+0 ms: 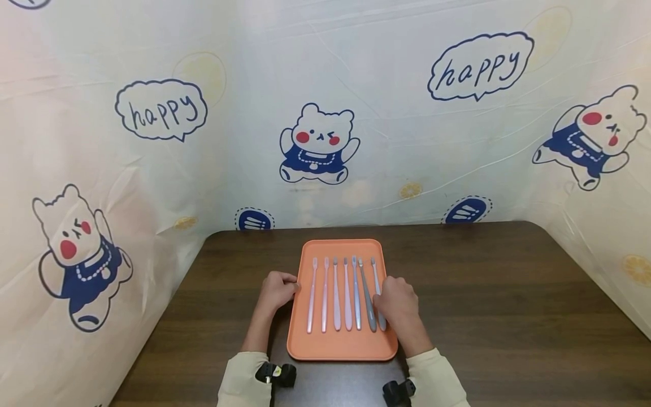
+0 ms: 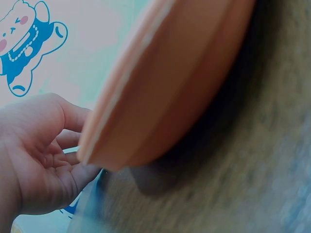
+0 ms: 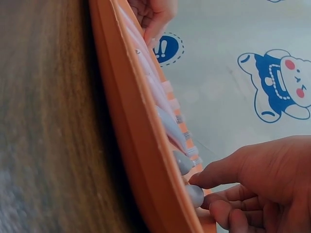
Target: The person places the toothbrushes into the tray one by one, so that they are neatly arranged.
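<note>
An orange tray [image 1: 342,347] lies on the table with several toothbrushes side by side in a row, heads toward the far end. The left ones are pinkish, then come a bluish toothbrush [image 1: 357,299] and a grey toothbrush [image 1: 367,305]. My left hand [image 1: 277,290] grips the tray's left rim between thumb and fingers; the left wrist view shows this hand [image 2: 43,155] at the edge from outside. With thumb and fingertips, my right hand [image 1: 399,302] pinches the rightmost toothbrush [image 1: 375,276] near its handle [image 3: 195,195], partly covering it.
The dark wooden table [image 1: 488,294] extends to both sides of the tray. A pale curtain [image 1: 396,147] printed with bears and "happy" bubbles stands behind and around it. Black wrist cameras [image 1: 277,374] sit at both cream sleeves [image 1: 243,379].
</note>
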Demonstrator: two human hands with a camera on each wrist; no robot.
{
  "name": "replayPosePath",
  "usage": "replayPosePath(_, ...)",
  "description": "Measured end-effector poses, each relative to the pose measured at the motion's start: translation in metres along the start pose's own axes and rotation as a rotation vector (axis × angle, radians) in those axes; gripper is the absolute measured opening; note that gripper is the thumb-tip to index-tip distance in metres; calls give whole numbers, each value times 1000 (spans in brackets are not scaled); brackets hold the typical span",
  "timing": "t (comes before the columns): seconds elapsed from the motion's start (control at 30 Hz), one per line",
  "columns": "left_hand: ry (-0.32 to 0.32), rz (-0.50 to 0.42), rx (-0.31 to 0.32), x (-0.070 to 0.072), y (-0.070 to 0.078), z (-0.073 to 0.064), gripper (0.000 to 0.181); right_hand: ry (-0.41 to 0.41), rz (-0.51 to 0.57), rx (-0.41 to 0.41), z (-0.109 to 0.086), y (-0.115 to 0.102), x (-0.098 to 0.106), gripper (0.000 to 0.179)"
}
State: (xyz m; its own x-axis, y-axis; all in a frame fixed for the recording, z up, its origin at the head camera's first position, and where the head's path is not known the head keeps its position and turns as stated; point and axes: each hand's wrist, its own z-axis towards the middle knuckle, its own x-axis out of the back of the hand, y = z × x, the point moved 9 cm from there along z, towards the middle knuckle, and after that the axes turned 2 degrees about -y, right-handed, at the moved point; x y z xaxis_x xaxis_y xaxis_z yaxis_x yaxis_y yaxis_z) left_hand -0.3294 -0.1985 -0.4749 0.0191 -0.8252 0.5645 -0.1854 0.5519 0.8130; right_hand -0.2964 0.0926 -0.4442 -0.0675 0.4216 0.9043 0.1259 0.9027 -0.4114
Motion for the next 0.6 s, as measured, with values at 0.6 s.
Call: replayPosePath(0.6, -7, 50, -41, 3, 6, 2, 25, 45, 111, 67, 9, 9, 13, 31)
